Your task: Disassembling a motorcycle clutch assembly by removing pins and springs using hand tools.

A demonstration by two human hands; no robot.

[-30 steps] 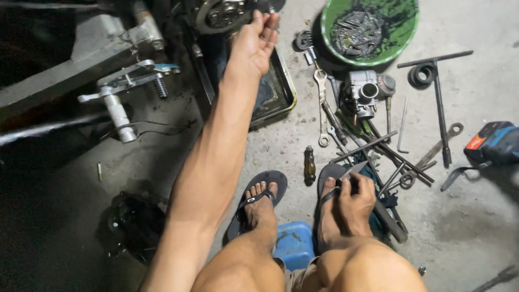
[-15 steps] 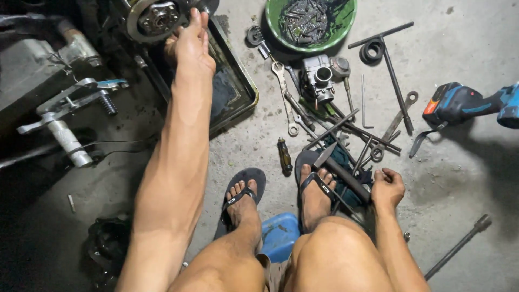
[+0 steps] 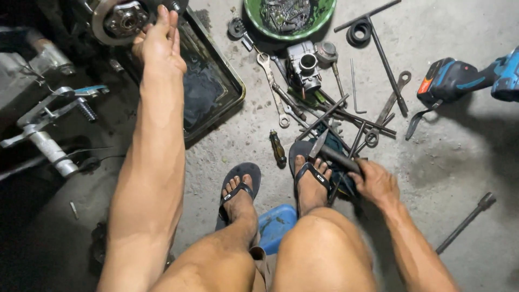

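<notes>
Scattered wrenches (image 3: 324,108) crowd floor; right concrete (image 3: 465,162) open.

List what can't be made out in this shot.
Head view only:
- Round metal part by the left hand: its top is cut off by the frame edge.
- Tool under the right hand: the hand hides its near end, so its kind is unclear.
- Green bowl: cut off at the top, and its contents are too small to tell apart.
- Drill: cut off at the right edge.
- Stool: mostly hidden by the legs.

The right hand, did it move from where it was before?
Yes. The right hand left the foot in the sandal and went outward to the pile of tools, where it grips a dark bar.
</notes>
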